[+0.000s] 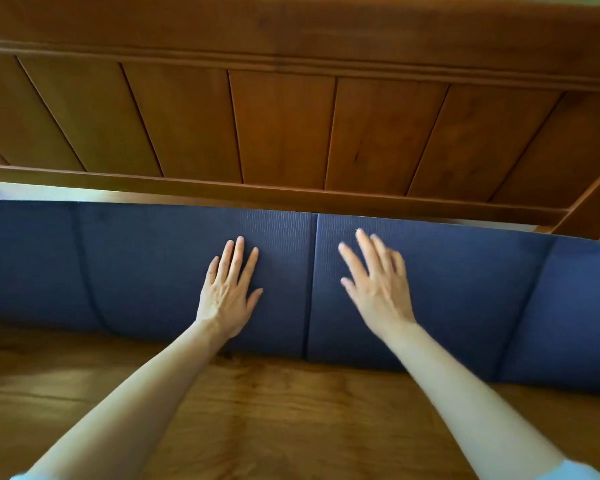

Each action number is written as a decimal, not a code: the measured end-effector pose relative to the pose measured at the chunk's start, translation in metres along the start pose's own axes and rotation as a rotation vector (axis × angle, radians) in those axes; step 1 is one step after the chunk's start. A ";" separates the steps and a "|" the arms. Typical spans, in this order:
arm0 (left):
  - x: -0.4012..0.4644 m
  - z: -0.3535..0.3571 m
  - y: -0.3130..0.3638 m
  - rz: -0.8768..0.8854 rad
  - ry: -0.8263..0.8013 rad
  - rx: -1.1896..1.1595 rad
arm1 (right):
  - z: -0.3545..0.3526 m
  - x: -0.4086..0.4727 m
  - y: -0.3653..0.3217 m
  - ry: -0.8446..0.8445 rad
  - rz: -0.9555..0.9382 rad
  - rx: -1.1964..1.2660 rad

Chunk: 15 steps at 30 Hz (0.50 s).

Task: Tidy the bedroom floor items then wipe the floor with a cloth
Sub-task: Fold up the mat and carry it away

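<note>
A long dark blue folding mat (465,299) lies across the wooden floor (257,417), with fold creases dividing it into panels. My left hand (227,292) lies flat on the mat, fingers straight, just left of the middle crease. My right hand (378,282) is over the panel right of that crease, fingers spread and blurred; whether it touches the mat I cannot tell. Neither hand holds anything. No cloth is in view.
A wooden bed frame panel (284,129) with vertical boards rises right behind the mat's far edge. A narrow bright gap (49,194) shows under the frame at the left. Bare wooden floor lies between me and the mat.
</note>
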State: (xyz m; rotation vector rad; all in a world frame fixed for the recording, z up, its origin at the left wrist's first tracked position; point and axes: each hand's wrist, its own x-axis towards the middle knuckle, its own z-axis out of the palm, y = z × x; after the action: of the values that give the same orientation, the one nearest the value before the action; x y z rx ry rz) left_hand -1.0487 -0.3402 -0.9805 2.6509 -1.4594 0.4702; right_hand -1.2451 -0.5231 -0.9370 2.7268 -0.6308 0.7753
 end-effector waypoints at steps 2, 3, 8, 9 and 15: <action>0.003 0.010 0.004 0.028 -0.019 -0.002 | 0.020 -0.028 -0.010 -0.124 -0.019 -0.003; 0.002 0.016 0.006 0.051 -0.024 0.002 | 0.028 -0.041 -0.013 -0.202 0.002 0.007; -0.024 0.051 0.020 0.087 -0.112 -0.024 | 0.058 -0.076 -0.026 -0.573 0.136 0.093; -0.033 0.059 0.024 0.058 -0.130 -0.043 | 0.062 -0.075 -0.027 -0.596 0.166 0.117; -0.057 0.089 0.030 -0.127 -0.255 -0.125 | 0.082 -0.071 -0.020 -0.763 0.178 0.072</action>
State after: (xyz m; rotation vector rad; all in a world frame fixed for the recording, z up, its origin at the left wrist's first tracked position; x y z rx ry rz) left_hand -1.0822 -0.3291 -1.0850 2.7587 -1.3165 0.0299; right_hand -1.2532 -0.5088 -1.0459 3.0207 -1.0062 -0.2676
